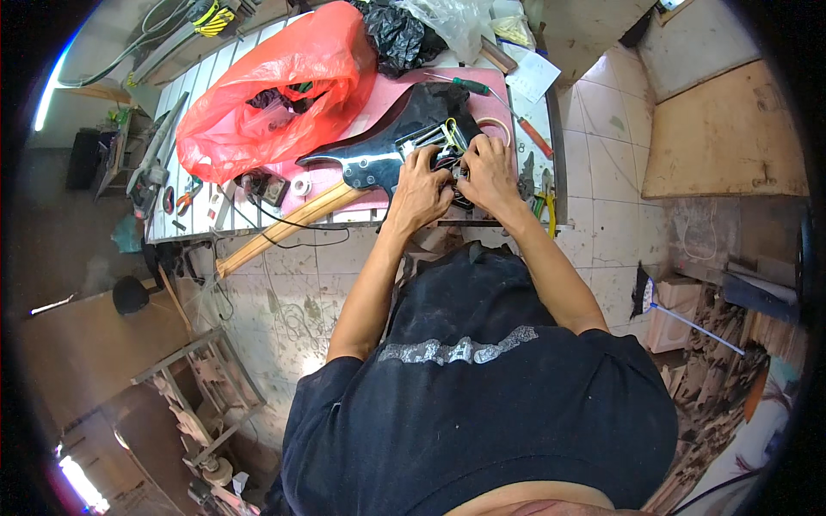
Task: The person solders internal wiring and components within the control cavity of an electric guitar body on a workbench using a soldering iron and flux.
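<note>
A black electric guitar body [363, 160] lies back side up on the workbench, with its pale wooden neck [288, 225] pointing to the near left past the bench edge. Both hands work close together at an opening in the body where thin wires [445, 159] show. My left hand [420, 191] has its fingers bent in from the left side. Opposite it, my right hand [491, 176] curls its fingers down among the wires. Both hands are closed, but what the fingertips pinch is too small and partly hidden. A bare metal part [428, 138] and a yellow wire [451, 129] show just beyond them.
A large red plastic bag [284, 90] sits left of the guitar on pink sheeting. Green-handled [471, 85] and red-handled screwdrivers [535, 138] lie at the right, near pliers [548, 182]. A black cable [288, 242] crosses the neck. A white tape roll [301, 184] lies beside it.
</note>
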The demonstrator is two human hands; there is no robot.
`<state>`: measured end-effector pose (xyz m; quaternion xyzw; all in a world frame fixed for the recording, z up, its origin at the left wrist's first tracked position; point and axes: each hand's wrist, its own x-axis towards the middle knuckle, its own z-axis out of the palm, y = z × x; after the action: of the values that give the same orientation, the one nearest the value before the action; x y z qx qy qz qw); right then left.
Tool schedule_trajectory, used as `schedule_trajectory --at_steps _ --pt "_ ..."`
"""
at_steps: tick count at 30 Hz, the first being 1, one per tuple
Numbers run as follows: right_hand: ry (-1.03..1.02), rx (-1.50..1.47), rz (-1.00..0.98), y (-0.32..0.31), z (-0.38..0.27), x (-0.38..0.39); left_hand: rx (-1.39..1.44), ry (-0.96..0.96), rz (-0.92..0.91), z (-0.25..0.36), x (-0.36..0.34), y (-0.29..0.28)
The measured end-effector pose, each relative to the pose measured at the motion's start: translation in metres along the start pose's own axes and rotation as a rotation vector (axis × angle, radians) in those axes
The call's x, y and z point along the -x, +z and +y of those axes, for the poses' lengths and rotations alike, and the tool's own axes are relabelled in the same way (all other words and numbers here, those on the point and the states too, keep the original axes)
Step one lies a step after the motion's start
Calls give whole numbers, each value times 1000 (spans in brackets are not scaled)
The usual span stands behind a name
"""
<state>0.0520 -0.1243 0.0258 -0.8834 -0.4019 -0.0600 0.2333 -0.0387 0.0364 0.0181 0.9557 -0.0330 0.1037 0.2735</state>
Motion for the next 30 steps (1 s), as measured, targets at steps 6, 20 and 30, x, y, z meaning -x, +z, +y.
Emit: schedule_trajectory --at_steps 6,20,30 --pt "-15 -120 -8 2 11 3 71 -20 42 1 0 2" --pt "-45 21 -8 -1 3 6 42 14 14 -2 -3 1" --pt "-4 -150 -47 -5 4 4 187 -83 44 -2 1 4"
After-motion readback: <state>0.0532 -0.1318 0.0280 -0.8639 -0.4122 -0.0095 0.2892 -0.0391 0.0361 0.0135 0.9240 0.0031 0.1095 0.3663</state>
